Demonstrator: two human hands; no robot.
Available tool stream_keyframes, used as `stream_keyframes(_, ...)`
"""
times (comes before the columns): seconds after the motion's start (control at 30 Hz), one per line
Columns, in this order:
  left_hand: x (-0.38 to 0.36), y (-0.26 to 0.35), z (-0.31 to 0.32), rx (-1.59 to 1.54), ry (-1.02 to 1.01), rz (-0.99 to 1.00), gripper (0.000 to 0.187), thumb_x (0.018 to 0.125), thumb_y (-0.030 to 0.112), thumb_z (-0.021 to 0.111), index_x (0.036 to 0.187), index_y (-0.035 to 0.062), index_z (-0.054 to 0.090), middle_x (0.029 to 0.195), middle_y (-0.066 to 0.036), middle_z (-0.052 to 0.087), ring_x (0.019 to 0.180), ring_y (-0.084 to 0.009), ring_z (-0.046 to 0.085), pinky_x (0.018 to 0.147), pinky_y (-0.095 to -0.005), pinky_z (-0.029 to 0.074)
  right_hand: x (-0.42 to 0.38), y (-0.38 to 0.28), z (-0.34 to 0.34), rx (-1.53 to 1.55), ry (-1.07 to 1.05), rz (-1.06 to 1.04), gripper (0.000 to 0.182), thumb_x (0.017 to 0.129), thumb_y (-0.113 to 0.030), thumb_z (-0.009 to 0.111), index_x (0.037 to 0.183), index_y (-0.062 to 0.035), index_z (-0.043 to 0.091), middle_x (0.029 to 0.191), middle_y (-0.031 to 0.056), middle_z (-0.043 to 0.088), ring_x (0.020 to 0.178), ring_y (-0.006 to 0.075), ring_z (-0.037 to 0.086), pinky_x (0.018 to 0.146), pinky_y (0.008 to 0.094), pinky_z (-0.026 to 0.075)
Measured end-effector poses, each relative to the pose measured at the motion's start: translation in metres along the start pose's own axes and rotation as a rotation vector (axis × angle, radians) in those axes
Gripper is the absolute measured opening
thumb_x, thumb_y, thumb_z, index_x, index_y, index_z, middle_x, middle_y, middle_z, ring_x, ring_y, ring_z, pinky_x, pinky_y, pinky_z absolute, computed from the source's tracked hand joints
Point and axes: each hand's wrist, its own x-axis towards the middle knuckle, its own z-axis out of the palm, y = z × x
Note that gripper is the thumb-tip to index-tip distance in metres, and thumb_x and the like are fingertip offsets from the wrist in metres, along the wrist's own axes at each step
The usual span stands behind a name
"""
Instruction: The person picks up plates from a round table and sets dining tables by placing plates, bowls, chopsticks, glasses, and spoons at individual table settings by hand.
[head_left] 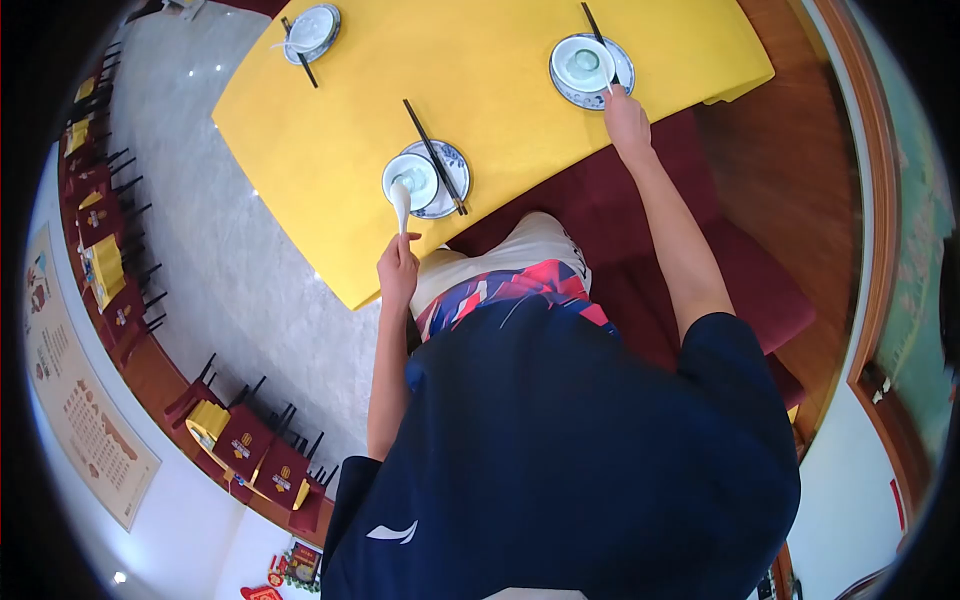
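Note:
My left hand (398,270) is closed on the handle of a white soup spoon (401,198). The spoon's broad end is over the near edge of a small pale bowl (420,172), which sits on a blue-and-white plate (452,160). Black chopsticks (432,150) lie across that plate, to the right of the bowl. Farther right, my right hand (628,120) pinches the handle of another white spoon (607,84) at a second bowl (575,75). This bowl rests on a patterned plate (626,72), with black chopsticks (593,22) sticking out beyond its far side.
A yellow cloth (490,75) covers the table. At its far left stands a third plate with a bowl (312,28), a spoon and chopsticks (305,68). Dark red bench seating (740,270) is at the near right. Dark red chairs (115,250) line the far left.

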Motion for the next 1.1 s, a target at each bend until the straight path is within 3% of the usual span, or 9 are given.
stream_keyframes(0.17,0.015,-0.011,0.017,0.115,0.039,0.129,0.036,0.105,0.026,0.042,0.1,0.0022,0.068,0.057,-0.004,0.046,0.052,-0.0108,0.046,0.052,-0.03,0.038,0.018,0.026,0.022,-0.048,0.026,-0.136,0.03,0.1,-0.028,0.049,0.1,0.0005,0.058,0.084,0.0232,0.067,0.08,0.0404,0.068,0.069,0.0507,0.054)
stream_keyframes(0.23,0.022,-0.02,0.023,0.134,0.047,0.094,0.035,0.103,0.029,0.042,0.099,0.0063,0.068,0.065,-0.019,0.058,0.059,-0.0329,0.058,0.06,-0.043,0.044,0.016,0.026,0.017,-0.033,0.036,-0.326,0.032,0.1,-0.028,0.049,0.1,0.0017,0.059,0.086,0.0254,0.067,0.083,0.0401,0.068,0.071,0.0508,0.055)
stream_keyframes(0.3,0.024,-0.008,0.023,0.188,0.06,0.008,0.038,0.103,0.031,0.042,0.097,0.0063,0.069,0.065,-0.02,0.059,0.061,-0.0346,0.059,0.06,-0.0433,0.044,0.012,0.009,0.005,-0.003,-0.013,-0.021,0.039,0.098,-0.036,0.053,0.1,0.0025,0.057,0.085,0.0272,0.066,0.083,0.0442,0.066,0.071,0.0521,0.054)
stream_keyframes(0.37,0.027,-0.004,0.027,0.213,0.068,-0.003,0.04,0.103,0.034,0.041,0.094,0.0063,0.069,0.068,-0.021,0.061,0.065,-0.0388,0.061,0.062,-0.0463,0.045,0.006,0.005,-0.011,0.012,-0.022,-0.016,0.045,0.095,-0.039,0.056,0.11,0.0031,0.057,0.087,0.0284,0.066,0.084,0.0452,0.065,0.073,0.0518,0.053)
stream_keyframes(0.47,0.036,-0.005,0.031,0.273,0.095,0.061,0.043,0.103,0.037,0.041,0.091,0.0058,0.069,0.074,-0.023,0.064,0.071,-0.0419,0.062,0.065,-0.0494,0.046,-0.009,0.012,-0.013,0.057,0.181,-0.061,0.044,0.095,-0.035,0.058,0.117,0.0033,0.058,0.09,0.0258,0.067,0.084,0.0418,0.066,0.074,0.0486,0.053)
stream_keyframes(0.6,0.046,-0.003,0.036,0.33,0.046,0.11,0.047,0.102,0.037,0.042,0.084,0.0043,0.07,0.078,-0.024,0.066,0.077,-0.0425,0.064,0.07,-0.0496,0.049,-0.038,0.018,-0.024,0.196,0.184,-0.087,0.038,0.096,-0.027,0.057,0.117,0.0032,0.062,0.091,0.0223,0.067,0.081,0.0376,0.066,0.073,0.0445,0.053)
stream_keyframes(0.67,0.053,-0.01,0.041,0.345,0.062,0.128,0.047,0.102,0.036,0.043,0.083,0.003,0.07,0.077,-0.024,0.066,0.075,-0.0429,0.064,0.069,-0.0496,0.049,-0.052,0.022,-0.022,0.293,0.251,-0.176,0.028,0.095,-0.021,0.056,0.106,0.0021,0.066,0.087,0.0182,0.067,0.075,0.0334,0.066,0.069,0.042,0.053)
stream_keyframes(0.87,0.067,-0.022,0.038,0.554,0.138,0.211,0.053,0.1,0.038,0.046,0.075,-0.0021,0.07,0.07,-0.027,0.064,0.066,-0.045,0.064,0.063,-0.0508,0.052,-0.102,0.026,-0.029,0.283,0.162,-0.13,0.019,0.092,-0.015,0.058,0.099,-0.002,0.068,0.086,0.0157,0.068,0.068,0.0294,0.065,0.065,0.0392,0.053)
stream_keyframes(1.1,0.074,-0.031,0.023,0.676,0.135,0.266,0.07,0.096,0.055,0.044,0.062,-0.0011,0.068,0.064,-0.026,0.064,0.061,-0.0417,0.067,0.055,-0.0473,0.054,-0.187,0.015,-0.024,0.249,0.293,-0.045,0.017,0.091,-0.015,0.058,0.096,-0.0023,0.069,0.083,0.0165,0.069,0.073,0.0325,0.067,0.068,0.041,0.053)
